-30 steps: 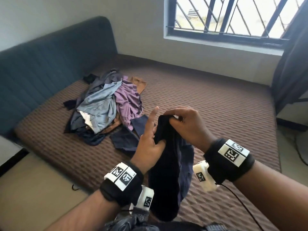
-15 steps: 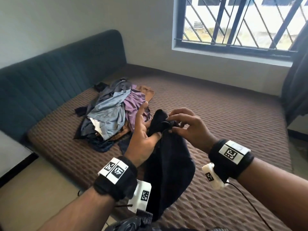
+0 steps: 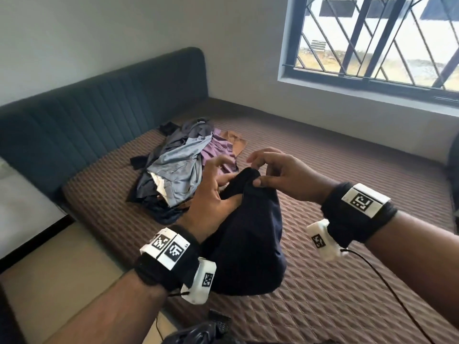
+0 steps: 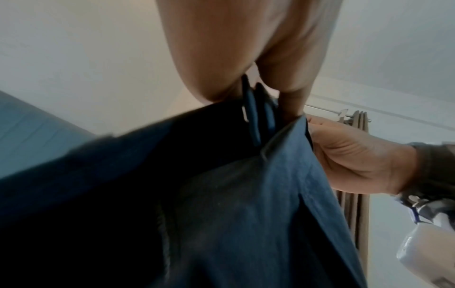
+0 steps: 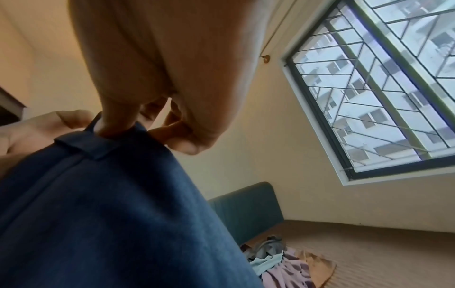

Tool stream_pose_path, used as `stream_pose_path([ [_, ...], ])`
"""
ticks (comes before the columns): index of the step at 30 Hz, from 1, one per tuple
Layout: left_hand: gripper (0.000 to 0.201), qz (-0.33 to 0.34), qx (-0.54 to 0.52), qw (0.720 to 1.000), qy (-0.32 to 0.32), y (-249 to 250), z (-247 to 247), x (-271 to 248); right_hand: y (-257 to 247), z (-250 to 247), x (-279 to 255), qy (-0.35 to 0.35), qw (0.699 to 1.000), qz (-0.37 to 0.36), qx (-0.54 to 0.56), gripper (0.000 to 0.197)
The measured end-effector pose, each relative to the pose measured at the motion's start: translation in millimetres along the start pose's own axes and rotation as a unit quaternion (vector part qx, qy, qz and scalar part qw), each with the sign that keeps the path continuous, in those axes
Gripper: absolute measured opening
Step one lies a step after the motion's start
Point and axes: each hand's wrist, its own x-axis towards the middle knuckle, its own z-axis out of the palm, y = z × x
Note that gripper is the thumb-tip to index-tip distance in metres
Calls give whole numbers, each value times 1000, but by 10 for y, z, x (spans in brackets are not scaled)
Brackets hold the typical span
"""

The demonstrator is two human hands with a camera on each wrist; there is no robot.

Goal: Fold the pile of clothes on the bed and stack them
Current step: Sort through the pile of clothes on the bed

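Note:
I hold a dark navy garment (image 3: 248,234) up over the near side of the bed; it hangs down from both hands. My left hand (image 3: 213,194) grips its top edge from the left, thumb pressed into the cloth (image 4: 221,194). My right hand (image 3: 270,170) pinches the top hem (image 5: 108,140) between thumb and forefinger, other fingers lifted. The pile of unfolded clothes (image 3: 178,165), grey, light blue, purple and tan, lies on the mattress beyond my hands, toward the headboard.
The brown quilted mattress (image 3: 347,170) stretches right of the pile. A dark teal padded headboard (image 3: 99,115) runs along the left. A barred window (image 3: 377,36) is in the far wall. A dark bundle (image 3: 198,331) lies at the near bed edge.
My hands have worked along the garment's top edge; the right changed from a fuller grasp to a fingertip pinch, and the left fingers curled in. The camera view tilted upward.

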Motion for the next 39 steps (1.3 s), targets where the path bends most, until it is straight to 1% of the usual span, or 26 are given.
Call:
stream_pose_path([
  [2, 37, 20, 75, 995, 61, -106, -72, -56, 13, 33, 64, 24, 1000, -9, -12, 16],
  [3, 26, 33, 139, 988, 59, -187, -148, -110, 32, 34, 89, 44, 999, -10, -25, 16],
  [4, 20, 32, 194, 980, 34, -301, -245, -175, 47, 18, 123, 62, 997, -7, -40, 17],
  [5, 24, 3, 232, 973, -4, -461, -349, -268, 54, 1, 155, 81, 996, -3, -47, 19],
  [6, 32, -53, 251, 966, -42, -645, -460, -377, 41, -22, 186, 100, 994, 0, -43, 23],
  [8, 51, -195, 253, 943, -92, -965, -627, -595, -51, -83, 241, 127, 992, 5, -13, 28],
  [9, 63, -252, 247, 931, -95, -1133, -711, -686, -123, -116, 272, 132, 991, 8, 1, 29],
  [10, 70, -281, 240, 925, -90, -1254, -779, -746, -184, -141, 298, 130, 991, 15, 11, 29],
  [11, 69, -287, 237, 925, -74, -1302, -825, -760, -233, -160, 317, 126, 992, 22, 23, 28],
  [13, 43, -254, 263, 931, -15, -1166, -935, -692, -299, -202, 365, 135, 989, 42, 52, 25],
  [14, 37, -240, 261, 935, 24, -1039, -1020, -606, -307, -231, 408, 152, 984, 55, 69, 24],
  [17, 37, -179, 206, 950, 150, -622, -1477, -303, -257, -321, 581, 192, 966, 91, 146, 24],
  [18, 46, -150, 193, 954, 175, -439, -1647, -191, -226, -351, 653, 196, 960, 98, 172, 26],
  [19, 56, -116, 201, 954, 190, -240, -1833, -71, -212, -366, 753, 190, 959, 98, 185, 27],
  [20, 57, -85, 220, 952, 196, -34, -1956, 47, -201, -373, 822, 182, 962, 93, 184, 29],
  [23, 42, -5, 275, 942, 194, 594, -2304, 431, -353, -318, 1105, 177, 972, 48, 147, 42],
  [25, 49, 33, 326, 924, 199, 1026, -2562, 678, -575, -341, 1391, 204, 965, 26, 164, 38],
  [26, 50, 42, 363, 907, 207, 1212, -2701, 774, -712, -382, 1531, 217, 960, 15, 179, 32],
  [30, 42, 116, 481, 819, 292, 1928, -3314, 1087, -1448, -652, 2160, 239, 949, -65, 196, 19],
  [32, 47, 176, 490, 779, 350, 2279, -3600, 1257, -1843, -794, 2476, 249, 944, -113, 183, 10],
  [33, 52, 189, 494, 769, 358, 2414, -3752, 1350, -1999, -861, 2636, 239, 945, -131, 181, 7],
  [34, 60, 177, 498, 773, 349, 2578, -3919, 1441, -2207, -941, 2816, 212, 954, -141, 158, 6],
  [36, 67, 91, 490, 813, 302, 2767, -4136, 1507, -2484, -1043, 3042, 161, 975, -138, 67, 9],
  [37, 64, 82, 455, 839, 288, 2840, -4241, 1533, -2606, -1081, 3136, 160, 974, -151, 58, 12],
  [38, 59, 107, 397, 864, 292, 2882, -4320, 1557, -2703, -1124, 3199, 172, 970, -163, 62, 15],
  [39, 52, 141, 351, 872, 309, 2933, -4398, 1590, -2792, -1162, 3279, 183, 965, -176, 63, 18],
])
